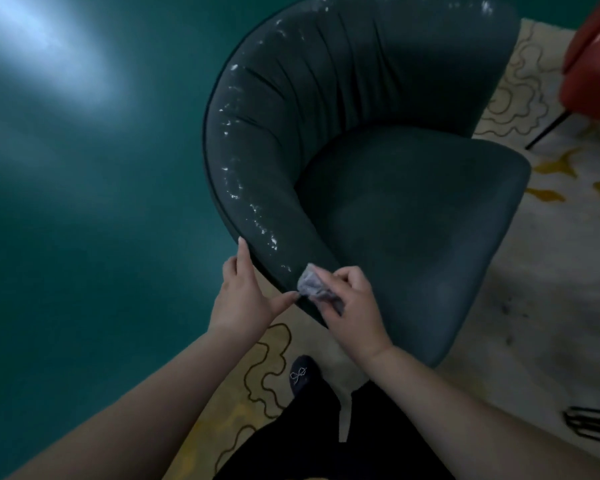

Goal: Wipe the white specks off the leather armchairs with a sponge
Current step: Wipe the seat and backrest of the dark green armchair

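A dark teal armchair (388,188) with a curved, pleated back fills the middle of the view. White specks (253,209) run along the top of its left arm and up around the back rim. My right hand (350,306) presses a small greyish sponge (310,284) against the near end of that left arm. My left hand (243,292) rests on the outer side of the same arm end, fingers spread, thumb pointing toward the sponge and holding nothing.
The chair stands on a cream rug with yellow squiggles (551,271). A shiny teal floor (84,202) lies to the left. A red chair (593,71) with a thin black leg is at the upper right. My dark shoe (300,374) is below the hands.
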`<state>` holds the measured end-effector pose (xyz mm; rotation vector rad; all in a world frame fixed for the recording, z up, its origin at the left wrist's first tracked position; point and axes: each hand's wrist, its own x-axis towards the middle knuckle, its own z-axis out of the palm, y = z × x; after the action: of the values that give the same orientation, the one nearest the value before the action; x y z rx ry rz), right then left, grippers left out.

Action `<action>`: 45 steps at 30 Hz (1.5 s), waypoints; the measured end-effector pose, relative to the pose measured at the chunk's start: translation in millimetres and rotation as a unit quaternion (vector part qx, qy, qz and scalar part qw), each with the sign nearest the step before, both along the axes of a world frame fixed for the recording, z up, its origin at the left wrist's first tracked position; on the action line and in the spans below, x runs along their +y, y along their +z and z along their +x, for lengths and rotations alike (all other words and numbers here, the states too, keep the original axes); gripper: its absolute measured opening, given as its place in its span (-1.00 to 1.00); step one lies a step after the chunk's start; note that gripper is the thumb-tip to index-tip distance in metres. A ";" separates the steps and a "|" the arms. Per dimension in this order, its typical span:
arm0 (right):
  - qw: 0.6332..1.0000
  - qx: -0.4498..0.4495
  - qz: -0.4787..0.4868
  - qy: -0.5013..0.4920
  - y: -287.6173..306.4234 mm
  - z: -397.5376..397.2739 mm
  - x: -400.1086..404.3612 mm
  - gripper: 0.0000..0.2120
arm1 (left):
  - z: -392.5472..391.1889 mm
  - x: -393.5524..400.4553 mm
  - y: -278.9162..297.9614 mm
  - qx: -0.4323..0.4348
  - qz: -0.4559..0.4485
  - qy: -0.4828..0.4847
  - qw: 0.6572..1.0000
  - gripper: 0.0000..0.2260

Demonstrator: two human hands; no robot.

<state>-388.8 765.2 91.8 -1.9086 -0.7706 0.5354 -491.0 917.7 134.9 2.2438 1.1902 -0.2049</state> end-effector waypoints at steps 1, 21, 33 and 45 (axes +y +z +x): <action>1.000 -0.013 -0.003 -0.015 -4.1 0.6 4.5 -0.51 | 1.0 2.1 -0.3 0.001 -0.006 -0.001 1.000 0.14; 0.998 0.043 0.034 -0.012 -10.2 7.7 10.4 -0.59 | 2.3 26.1 1.3 -0.036 -0.046 0.001 0.998 0.24; 0.993 -0.097 0.039 0.054 -1.5 13.8 55.6 -0.49 | -5.3 49.2 7.2 -0.054 -0.092 -0.028 0.994 0.22; 0.996 -0.079 -0.004 0.033 2.2 26.1 84.5 -0.49 | -3.5 55.1 0.7 -0.087 -0.110 -0.024 0.990 0.21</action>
<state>-362.7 849.6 93.9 -1.9554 -0.9377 0.4325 -494.5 972.8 135.5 2.0533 0.9720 -0.1478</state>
